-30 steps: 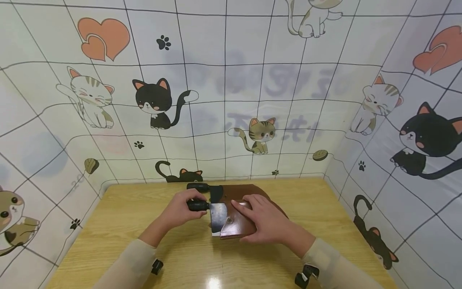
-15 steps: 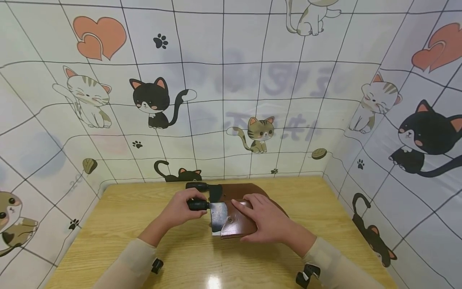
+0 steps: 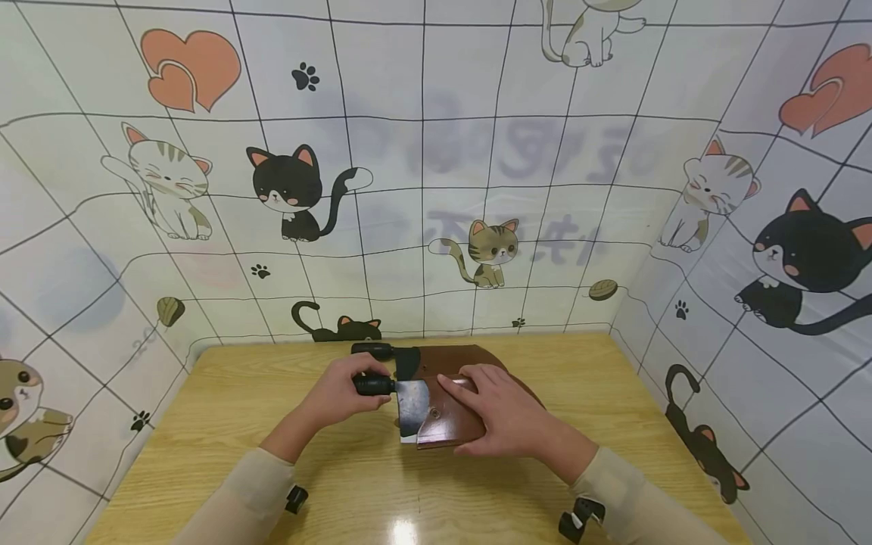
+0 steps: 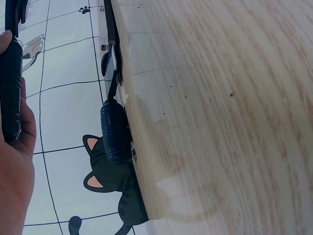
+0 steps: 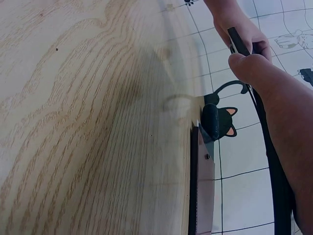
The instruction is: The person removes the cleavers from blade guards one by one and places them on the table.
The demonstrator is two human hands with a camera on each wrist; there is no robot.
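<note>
In the head view my left hand (image 3: 345, 391) grips the black handle (image 3: 373, 385) of a knife whose broad grey blade (image 3: 412, 409) shows only near the handle. The rest of the blade is hidden in a shiny brown sheath (image 3: 446, 424). My right hand (image 3: 507, 416) holds that sheath, thumb on its upper face and fingers over its far edge. The right wrist view shows the sheath's dark edge (image 5: 274, 171) raised above the table beside my right hand (image 5: 279, 93). In the left wrist view, the handle (image 4: 11, 88) lies in my left hand (image 4: 17, 171).
Behind the held knife, a second one with a black handle (image 3: 371, 350) lies in a brown sheath (image 3: 450, 359) on the wooden table (image 3: 238, 401). A white cloth (image 3: 422, 166) printed with cats and grid lines stands around the table's back and sides.
</note>
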